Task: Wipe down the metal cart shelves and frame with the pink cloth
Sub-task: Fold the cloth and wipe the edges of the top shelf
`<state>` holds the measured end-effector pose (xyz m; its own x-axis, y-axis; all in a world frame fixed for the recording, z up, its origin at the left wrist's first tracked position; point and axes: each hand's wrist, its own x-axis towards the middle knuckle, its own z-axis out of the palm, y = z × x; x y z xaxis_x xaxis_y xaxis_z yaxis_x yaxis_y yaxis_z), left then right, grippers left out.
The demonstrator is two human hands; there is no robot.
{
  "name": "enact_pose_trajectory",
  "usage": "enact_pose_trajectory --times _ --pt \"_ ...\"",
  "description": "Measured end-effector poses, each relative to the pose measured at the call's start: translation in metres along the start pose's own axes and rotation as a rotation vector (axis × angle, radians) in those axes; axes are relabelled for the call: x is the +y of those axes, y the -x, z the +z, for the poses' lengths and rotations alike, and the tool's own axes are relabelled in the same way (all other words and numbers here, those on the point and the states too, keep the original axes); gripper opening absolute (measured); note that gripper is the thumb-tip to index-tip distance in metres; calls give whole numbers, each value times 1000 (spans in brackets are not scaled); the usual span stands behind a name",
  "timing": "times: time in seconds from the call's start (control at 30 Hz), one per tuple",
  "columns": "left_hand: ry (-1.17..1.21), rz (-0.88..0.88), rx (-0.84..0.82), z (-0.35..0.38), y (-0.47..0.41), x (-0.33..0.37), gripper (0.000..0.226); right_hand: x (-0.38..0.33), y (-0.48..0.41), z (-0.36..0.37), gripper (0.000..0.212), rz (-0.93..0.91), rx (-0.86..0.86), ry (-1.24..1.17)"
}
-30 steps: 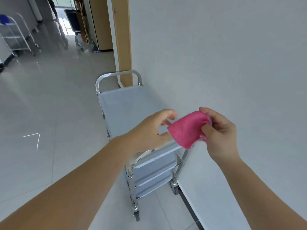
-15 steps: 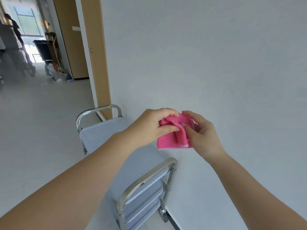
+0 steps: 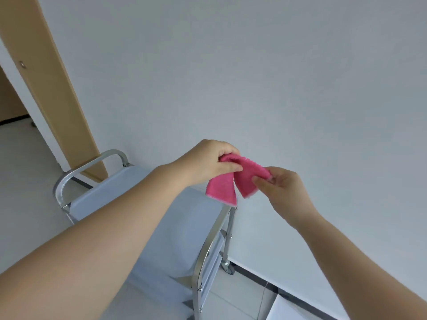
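While both hands pinch the pink cloth (image 3: 233, 181) in air above the cart's (image 3: 196, 227) top shelf near-right corner, left hand (image 3: 208, 162) and right hand (image 3: 280, 183) pulling apart could drop it floorward.

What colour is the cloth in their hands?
Bright pink cloth; the head view shows it best.

Cannot see much of the metal cart (image 3: 203, 257)'s top shelf (image 3: 184, 232) behind the left forearm (image 3: 111, 239). Cannot tell how the pink cloth (image 3: 221, 189) folds inside the left hand (image 3: 208, 162) or under the fingertips of the right hand (image 3: 284, 188). Loses the cart's near legs and the wooden door frame (image 3: 46, 77) at picture edges.
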<state>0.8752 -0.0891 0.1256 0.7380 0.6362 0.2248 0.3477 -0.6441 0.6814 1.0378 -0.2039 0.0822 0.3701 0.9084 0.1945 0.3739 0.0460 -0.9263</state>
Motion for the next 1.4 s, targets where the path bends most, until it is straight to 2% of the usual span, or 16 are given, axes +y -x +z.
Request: enact_pose_trajectory --times 0.1,0.17,0.23,0.4,0.57,0.77,0.87,1.03,1.17,1.3,1.4 --pt "50 -9 -140 1 13 5 26 -10 21 -10 10 47 76 -33" --pt "29 -18 -213 4 25 6 32 -15 37 -16 22 55 134 -61" --pt "33 -27 -265 6 41 8 29 -22 59 -21 36 55 192 20" --pt "-42 -19 -343 14 96 12 3 -29 124 -18 26 51 271 179" --pt "34 -80 -340 8 163 -6 6 -39 168 18 30 75 271 190" --pt "173 -116 -380 -29 214 -44 17 -51 191 77 20 116 277 183" --pt "205 -123 -384 -47 228 -75 22 -51 189 111 9 159 282 192" --pt "196 -154 -398 -81 243 -153 27 -45 172 198 20 266 301 183" --pt "204 -201 -449 -106 256 -220 28 -33 161 269 14 330 288 240" --pt "195 -240 -494 -107 264 -273 28 -6 160 317 6 410 242 271" --pt "164 -288 -532 -93 267 -310 24 25 157 339 9 473 179 283"
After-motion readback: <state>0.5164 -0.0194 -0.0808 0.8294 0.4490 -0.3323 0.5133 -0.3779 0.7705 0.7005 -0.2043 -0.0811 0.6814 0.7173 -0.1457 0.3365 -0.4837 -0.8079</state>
